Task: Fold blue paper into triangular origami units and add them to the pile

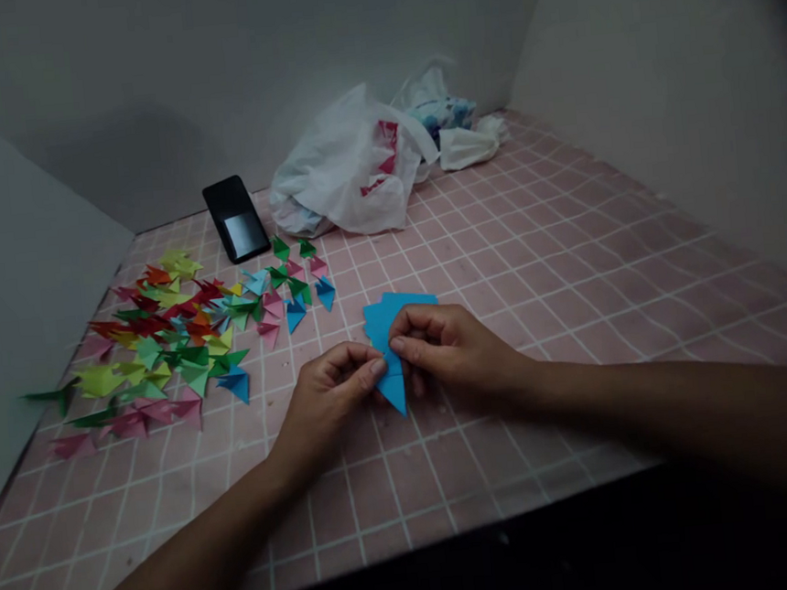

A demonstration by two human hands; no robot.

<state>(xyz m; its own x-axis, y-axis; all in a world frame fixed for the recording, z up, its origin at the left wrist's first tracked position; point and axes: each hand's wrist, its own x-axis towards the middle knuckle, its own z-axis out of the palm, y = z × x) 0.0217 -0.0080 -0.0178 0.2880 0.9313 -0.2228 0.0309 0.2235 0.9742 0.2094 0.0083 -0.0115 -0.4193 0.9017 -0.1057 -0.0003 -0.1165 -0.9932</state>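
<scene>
Blue folded paper [394, 391] is held between both hands above the near-middle part of the bench [573, 298], which has a pink covering with a white grid. Its narrow end is a sharp point, directed toward the person and the bench's near edge, slightly right of straight down in the view. Long axis: roughly near-to-far, upper end leaning a little left. The far end is partly covered by the fingers; its exact outline cannot be read.

Left hand [339, 382]: thumb and fingers pinched together on the left edge of the blue paper. Right hand [457, 349]: thumb and index finger brought together at the paper's upper right side, remaining fingers curled.

Just beyond the hands lie flat blue sheets [395, 308], with stepped corners; whether they touch the held paper cannot be told, since the fingers mask the junction.

To the left, a spread of small folded paper pieces [100, 380] in yellow, green, red, pink and blue, their points facing various ways. Behind these, a dark phone-like device [247, 236]. Further right, near the back wall, a crumpled white plastic bag [328, 177] with red marks.
</scene>
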